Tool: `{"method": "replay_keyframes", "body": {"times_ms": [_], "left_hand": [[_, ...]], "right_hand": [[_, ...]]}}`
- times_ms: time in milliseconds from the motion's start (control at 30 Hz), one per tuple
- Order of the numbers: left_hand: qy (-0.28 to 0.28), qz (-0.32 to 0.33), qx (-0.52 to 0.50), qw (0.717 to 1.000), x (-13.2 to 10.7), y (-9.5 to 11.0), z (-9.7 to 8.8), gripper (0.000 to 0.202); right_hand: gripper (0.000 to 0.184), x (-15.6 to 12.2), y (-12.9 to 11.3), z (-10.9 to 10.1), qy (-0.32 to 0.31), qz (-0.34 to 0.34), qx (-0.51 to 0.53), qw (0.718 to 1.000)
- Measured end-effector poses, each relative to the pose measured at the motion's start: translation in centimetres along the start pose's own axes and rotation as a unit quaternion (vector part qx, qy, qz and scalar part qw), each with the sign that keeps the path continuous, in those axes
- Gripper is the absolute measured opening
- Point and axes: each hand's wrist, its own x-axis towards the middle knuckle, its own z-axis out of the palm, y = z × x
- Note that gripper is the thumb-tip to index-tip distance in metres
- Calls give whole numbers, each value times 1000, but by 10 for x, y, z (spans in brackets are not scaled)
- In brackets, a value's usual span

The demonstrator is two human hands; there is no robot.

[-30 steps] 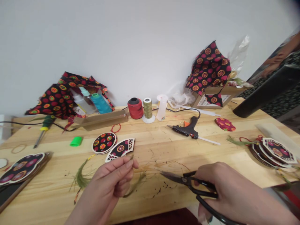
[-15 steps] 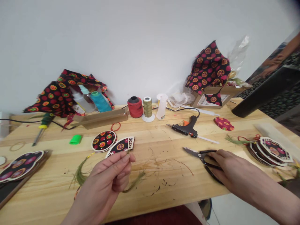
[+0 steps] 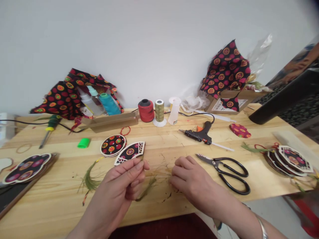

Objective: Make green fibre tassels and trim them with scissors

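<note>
Green tassel shows between the hands, nearer the left

Fan-shaped piece: black cloth with round motifs, orange and magenta — the border is cream.
Lower tassel: olive green.
Scissors: black handles, blades of dark grey.
Round piece: black cloth, red and orange motifs, cream border.
Thick spool: red, black core.
Slim spool: olive gold.
Screwdriver handle: 2 colours — dark green and yellow.
</note>
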Motion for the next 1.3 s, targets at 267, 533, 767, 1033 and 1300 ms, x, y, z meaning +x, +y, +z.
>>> {"method": "replay_keyframes", "body": {"times_ms": [267,533,767,1033,1300], "left_hand": [[-6,1,-10,1000,2,-2,-2,13],[3,19,-14,1000,2,-3,0,9],[-1,43,32,999,8,-8,15,18],[7,36,6,999,8,-10,28,17],[-9,43,65,997,6,-13,32,22]], "right_hand": [[11,10,-2,4,-26,-77,-67,994],[15,8,-3,-1,83,115,283,948],[17,25,-18,-10,136,274,626,718],[16,39,-25,-7,261,309,489,773],[16,41,-25,-6,295,297,421,805]]}}
